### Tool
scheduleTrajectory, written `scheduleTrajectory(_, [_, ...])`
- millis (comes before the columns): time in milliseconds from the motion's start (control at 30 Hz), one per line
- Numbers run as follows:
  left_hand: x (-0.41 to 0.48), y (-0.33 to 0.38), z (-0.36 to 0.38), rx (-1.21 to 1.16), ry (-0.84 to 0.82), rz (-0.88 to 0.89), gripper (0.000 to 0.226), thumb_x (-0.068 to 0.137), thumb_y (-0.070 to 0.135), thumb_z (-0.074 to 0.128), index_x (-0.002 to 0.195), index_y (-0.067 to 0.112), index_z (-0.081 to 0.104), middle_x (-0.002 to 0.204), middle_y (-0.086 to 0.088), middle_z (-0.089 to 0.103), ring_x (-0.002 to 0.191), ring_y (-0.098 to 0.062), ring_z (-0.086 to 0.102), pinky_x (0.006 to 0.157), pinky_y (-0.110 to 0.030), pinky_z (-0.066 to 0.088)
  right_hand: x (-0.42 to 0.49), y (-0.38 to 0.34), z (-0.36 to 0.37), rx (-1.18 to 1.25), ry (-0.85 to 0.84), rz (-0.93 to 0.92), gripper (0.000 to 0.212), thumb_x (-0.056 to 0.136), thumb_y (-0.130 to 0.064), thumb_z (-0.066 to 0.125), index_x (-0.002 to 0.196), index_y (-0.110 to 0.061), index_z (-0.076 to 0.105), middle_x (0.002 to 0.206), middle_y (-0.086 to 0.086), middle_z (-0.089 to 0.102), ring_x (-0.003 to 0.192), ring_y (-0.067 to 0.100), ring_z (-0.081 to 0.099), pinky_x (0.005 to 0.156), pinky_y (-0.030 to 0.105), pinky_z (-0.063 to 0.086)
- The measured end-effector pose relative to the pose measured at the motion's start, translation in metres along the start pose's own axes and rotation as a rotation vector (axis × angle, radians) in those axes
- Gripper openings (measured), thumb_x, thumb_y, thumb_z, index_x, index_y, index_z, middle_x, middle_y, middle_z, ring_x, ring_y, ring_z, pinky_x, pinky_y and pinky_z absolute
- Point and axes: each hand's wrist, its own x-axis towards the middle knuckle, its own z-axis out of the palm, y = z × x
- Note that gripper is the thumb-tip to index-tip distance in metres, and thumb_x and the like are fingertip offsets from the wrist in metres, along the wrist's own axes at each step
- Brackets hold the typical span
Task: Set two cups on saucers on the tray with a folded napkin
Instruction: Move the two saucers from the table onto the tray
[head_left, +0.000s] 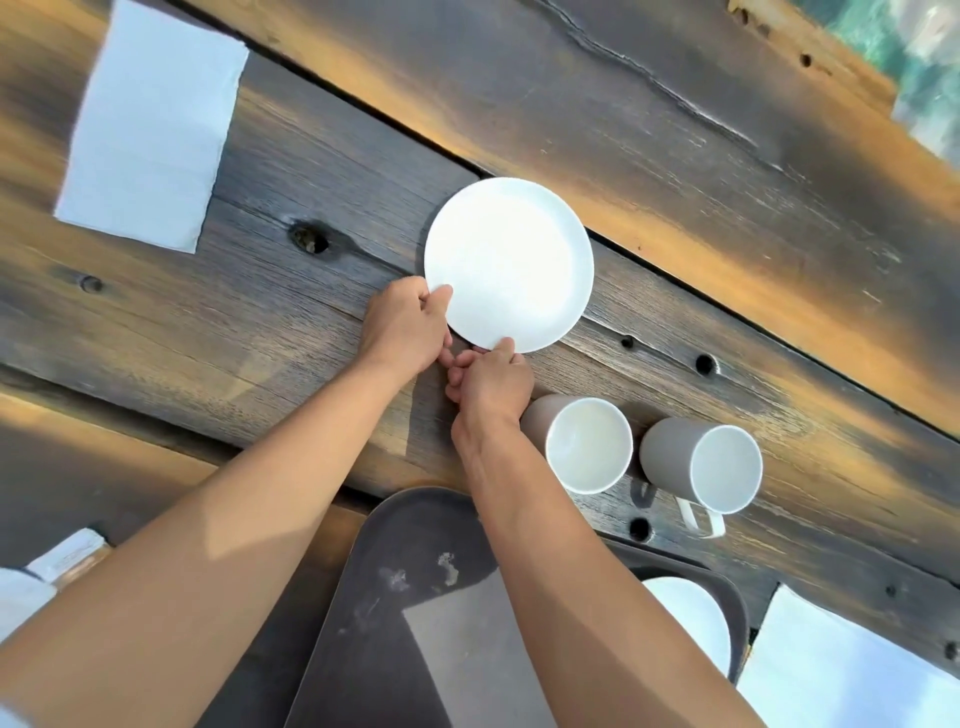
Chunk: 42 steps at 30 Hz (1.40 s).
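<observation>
Head view. Both bare hands reach forward over a weathered wooden plank surface (649, 130) and meet at the near rim of a white saucer (511, 260). The left hand (402, 325) has its fingers (439, 296) closed on the saucer's left near edge, thumb on top. The right hand (491, 384) pinches the rim at the nearest point, thumb on top and the other fingers curled beneath. Whether the saucer rests on the planks or is raised off them cannot be told.

Two grey mugs with white interiors stand upright on the surface to the right of the right wrist. The nearer mug (584, 444) sits just beside the wrist; the farther mug (706, 465) stands beside it, apart, with its white handle pointing toward the person.

A dark tray (374, 597) lies at the near edge, beneath the forearms. A second white saucer (691, 618) already lies in its right part, partly hidden by the right forearm.

One white napkin (156, 119) lies flat at the far left, well apart from the tray. Another white napkin (852, 670) lies at the near right corner, just beside the tray.
</observation>
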Motion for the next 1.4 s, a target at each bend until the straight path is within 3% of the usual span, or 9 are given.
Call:
scheduleTrajectory(100, [-0.005,-0.001,-0.001,-0.082,0.002,-0.047,0.039,0.098,0.031,0.048,0.067,0.010,0.056,0.049,-0.005,0.065,0.035,-0.012,0.058,0.054,-0.026,0.043,-0.005,-0.003,-0.002,-0.017,-0.004,0.004,0.039,0.103,-0.020,0.031,0.070,-0.008,0.047,0.042,0.000,0.052,0.030,0.012,0.040,0.034,0.017,0.029])
scheduleTrajectory(200, [-0.011,-0.003,0.000,-0.166,0.029,-0.099,0.037,0.096,0.029,0.048,0.067,0.008,0.058,0.053,-0.010,0.066,0.037,-0.018,0.056,0.054,-0.028,0.045,-0.011,-0.008,-0.004,-0.031,-0.018,0.014,0.035,0.105,-0.019,0.031,0.075,-0.009,0.047,0.052,0.004,0.054,0.031,0.011,0.040,0.034,0.016,0.029])
scheduleTrajectory(333, [-0.023,-0.011,-0.003,-0.256,0.084,-0.181,0.040,0.093,0.029,0.050,0.069,-0.002,0.057,0.062,-0.020,0.066,0.055,-0.029,0.058,0.057,-0.040,0.048,-0.026,-0.007,-0.010,-0.061,-0.055,0.022,0.033,0.104,-0.015,0.031,0.076,-0.009,0.048,0.053,0.006,0.054,0.032,0.010,0.041,0.033,0.017,0.030])
scheduleTrajectory(500, [-0.049,-0.028,-0.013,-0.329,0.108,-0.242,0.038,0.094,0.031,0.053,0.061,0.012,0.053,0.046,0.001,0.058,0.045,-0.023,0.050,0.054,-0.027,0.038,-0.048,0.006,-0.020,-0.084,-0.100,0.036,0.030,0.103,-0.016,0.033,0.081,-0.008,0.051,0.054,0.006,0.057,0.030,0.010,0.042,0.033,0.016,0.033])
scheduleTrajectory(733, [-0.093,-0.031,-0.025,-0.355,0.120,-0.228,0.038,0.095,0.031,0.053,0.061,0.015,0.057,0.050,0.000,0.059,0.052,-0.024,0.052,0.061,-0.032,0.042,-0.080,0.018,-0.044,-0.111,-0.121,0.002,0.027,0.102,-0.017,0.034,0.088,-0.005,0.053,0.052,0.005,0.059,0.031,0.011,0.044,0.034,0.017,0.035])
scheduleTrajectory(867, [-0.124,-0.032,-0.027,-0.386,0.138,-0.226,0.037,0.095,0.031,0.053,0.063,0.013,0.055,0.053,-0.002,0.058,0.061,-0.025,0.053,0.067,-0.035,0.042,-0.100,0.024,-0.064,-0.133,-0.155,-0.041,0.031,0.103,-0.017,0.033,0.080,-0.007,0.051,0.054,0.006,0.059,0.032,0.011,0.045,0.035,0.020,0.035])
scheduleTrajectory(1067, [-0.186,-0.033,-0.017,-0.445,0.204,-0.205,0.034,0.086,0.034,0.052,0.060,0.013,0.053,0.048,-0.001,0.055,0.055,-0.025,0.049,0.061,-0.036,0.040,-0.132,0.036,-0.111,-0.161,-0.215,-0.090,0.033,0.105,-0.017,0.031,0.084,-0.004,0.053,0.057,0.008,0.060,0.033,0.012,0.046,0.035,0.019,0.035])
scheduleTrajectory(1267, [-0.250,-0.036,0.005,-0.435,0.196,-0.198,0.031,0.094,0.026,0.051,0.071,0.007,0.054,0.045,0.000,0.053,0.040,-0.021,0.044,0.046,-0.024,0.036,-0.153,0.058,-0.173,-0.161,-0.220,-0.110,0.036,0.103,-0.016,0.032,0.075,-0.006,0.053,0.054,0.006,0.061,0.034,0.013,0.046,0.037,0.022,0.037])
scheduleTrajectory(1400, [-0.292,-0.037,0.024,-0.420,0.170,-0.193,0.030,0.093,0.025,0.050,0.070,0.007,0.058,0.049,-0.003,0.055,0.042,-0.022,0.045,0.052,-0.027,0.036,-0.163,0.073,-0.217,-0.152,-0.226,-0.107,0.035,0.104,-0.018,0.032,0.079,-0.007,0.053,0.056,0.006,0.061,0.036,0.014,0.047,0.037,0.022,0.037])
